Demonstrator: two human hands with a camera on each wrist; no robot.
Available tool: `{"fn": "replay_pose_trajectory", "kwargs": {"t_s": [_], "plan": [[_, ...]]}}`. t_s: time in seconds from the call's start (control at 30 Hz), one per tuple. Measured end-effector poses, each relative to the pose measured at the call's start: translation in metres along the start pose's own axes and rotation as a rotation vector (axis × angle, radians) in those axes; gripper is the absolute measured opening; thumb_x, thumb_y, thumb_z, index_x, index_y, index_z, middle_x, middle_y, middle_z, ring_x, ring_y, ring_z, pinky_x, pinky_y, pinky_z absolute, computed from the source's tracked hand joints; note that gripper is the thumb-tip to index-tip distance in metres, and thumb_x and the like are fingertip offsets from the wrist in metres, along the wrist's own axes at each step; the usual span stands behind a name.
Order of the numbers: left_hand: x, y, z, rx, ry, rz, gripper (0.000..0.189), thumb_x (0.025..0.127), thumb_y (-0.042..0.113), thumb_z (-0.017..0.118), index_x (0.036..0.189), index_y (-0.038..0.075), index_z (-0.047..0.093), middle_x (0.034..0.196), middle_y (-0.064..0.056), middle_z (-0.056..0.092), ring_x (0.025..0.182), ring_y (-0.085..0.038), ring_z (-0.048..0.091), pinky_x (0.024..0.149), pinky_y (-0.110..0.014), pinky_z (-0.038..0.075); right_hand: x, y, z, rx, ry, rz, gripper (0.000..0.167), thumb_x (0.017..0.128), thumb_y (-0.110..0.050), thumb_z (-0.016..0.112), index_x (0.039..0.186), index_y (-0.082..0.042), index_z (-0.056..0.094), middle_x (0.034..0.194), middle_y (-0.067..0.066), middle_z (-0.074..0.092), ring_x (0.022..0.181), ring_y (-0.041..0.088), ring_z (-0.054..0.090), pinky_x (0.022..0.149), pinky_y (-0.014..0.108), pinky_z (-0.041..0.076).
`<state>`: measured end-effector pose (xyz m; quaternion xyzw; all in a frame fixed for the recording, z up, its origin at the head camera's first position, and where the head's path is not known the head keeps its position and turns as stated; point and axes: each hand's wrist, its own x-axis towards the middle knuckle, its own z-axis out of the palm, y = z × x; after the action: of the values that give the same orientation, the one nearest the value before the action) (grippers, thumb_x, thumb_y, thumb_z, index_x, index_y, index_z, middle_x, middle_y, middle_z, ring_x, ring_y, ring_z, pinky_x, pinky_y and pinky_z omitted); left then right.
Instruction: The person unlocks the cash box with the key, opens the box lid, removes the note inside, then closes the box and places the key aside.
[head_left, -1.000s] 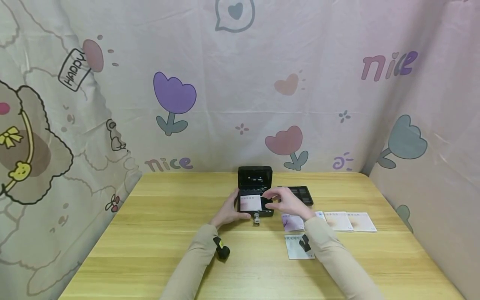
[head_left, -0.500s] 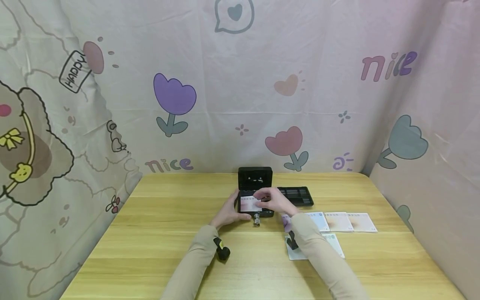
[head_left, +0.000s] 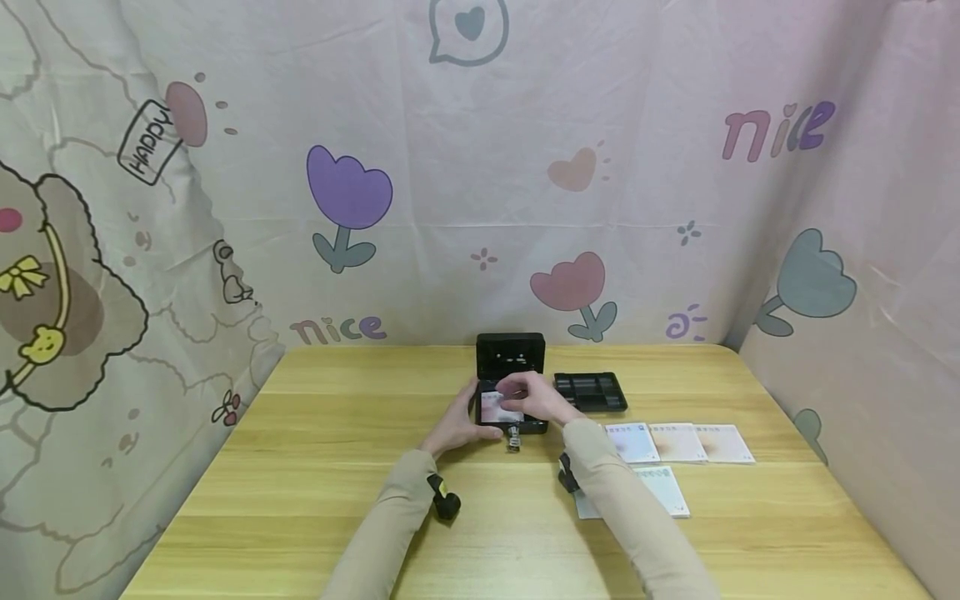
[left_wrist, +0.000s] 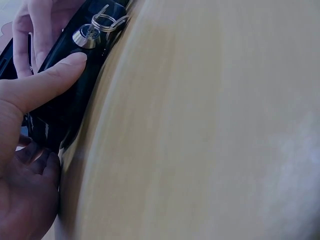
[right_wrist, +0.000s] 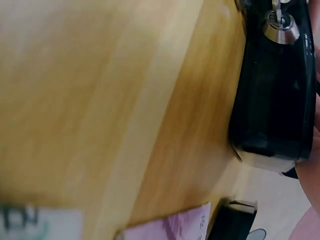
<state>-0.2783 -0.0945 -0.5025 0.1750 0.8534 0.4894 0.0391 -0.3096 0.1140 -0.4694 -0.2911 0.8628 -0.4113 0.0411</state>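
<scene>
A small black cash box stands with its lid raised at the back of the table. Keys on a ring hang from the lock at its front. My left hand grips the box's left front corner, thumb along the front and fingers at the side. Inside lies a pinkish-white banknote-like slip. Over its right part is my right hand, thumb and forefinger apart, fingers reaching down into the box in the left wrist view. Whether the fingertips touch the slip is hidden.
A black compartment tray lies right of the box. Farther right is a row of similar slips in small piles, blue and brownish, with greenish ones in front. My right forearm covers part of them. A printed cloth hangs behind.
My right hand has moved left from the box's right side to above the pinkish slip. The left hand keeps its hold on the box.
</scene>
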Motion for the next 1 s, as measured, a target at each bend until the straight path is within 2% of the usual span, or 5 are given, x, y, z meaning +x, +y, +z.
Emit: {"fn": "replay_pose_trajectory", "kwargs": {"t_s": [0.17, 0.47, 0.77, 1.0], "plan": [[0.001, 0.0, 0.0, -0.003, -0.005, 0.004, 0.117, 0.073, 0.024, 0.091, 0.158, -0.005, 0.017, 0.166, -0.027, 0.017, 0.154, -0.045, 0.02, 0.126, -0.06, 0.021, 0.004, 0.0, 0.005, -0.029, -0.013, 0.031, 0.031, 0.089, -0.005, 0.074, 0.119, 0.001, 0.069, 0.116, 0.016, 0.073, 0.109, 0.028, 0.07, 0.096, 0.04, 0.059], [0.001, 0.0, 0.0, -0.012, -0.01, 0.014, 0.117, 0.073, 0.023, 0.091, 0.158, -0.006, 0.015, 0.166, -0.027, 0.016, 0.154, -0.044, 0.019, 0.127, -0.059, 0.02, 0.006, 0.001, 0.008, -0.031, -0.014, 0.044, 0.031, 0.088, -0.007, 0.075, 0.119, -0.001, 0.07, 0.116, 0.014, 0.073, 0.106, 0.025, 0.068, 0.096, 0.041, 0.058], [0.001, -0.001, 0.0, -0.004, 0.0, 0.017, 0.116, 0.072, 0.022, 0.091, 0.158, -0.006, 0.017, 0.165, -0.028, 0.018, 0.153, -0.045, 0.02, 0.126, -0.059, 0.022, 0.006, 0.002, 0.012, -0.083, -0.014, 0.056, 0.031, 0.089, -0.009, 0.074, 0.119, -0.003, 0.07, 0.12, 0.013, 0.072, 0.11, 0.025, 0.068, 0.099, 0.043, 0.057], [0.001, -0.001, 0.001, 0.003, 0.005, 0.011, 0.116, 0.072, 0.022, 0.091, 0.158, -0.006, 0.018, 0.165, -0.028, 0.019, 0.153, -0.046, 0.021, 0.125, -0.06, 0.022, 0.006, 0.001, 0.013, -0.076, -0.006, 0.06, 0.031, 0.088, -0.008, 0.075, 0.118, -0.003, 0.07, 0.119, 0.013, 0.073, 0.108, 0.026, 0.068, 0.098, 0.044, 0.057]]}}
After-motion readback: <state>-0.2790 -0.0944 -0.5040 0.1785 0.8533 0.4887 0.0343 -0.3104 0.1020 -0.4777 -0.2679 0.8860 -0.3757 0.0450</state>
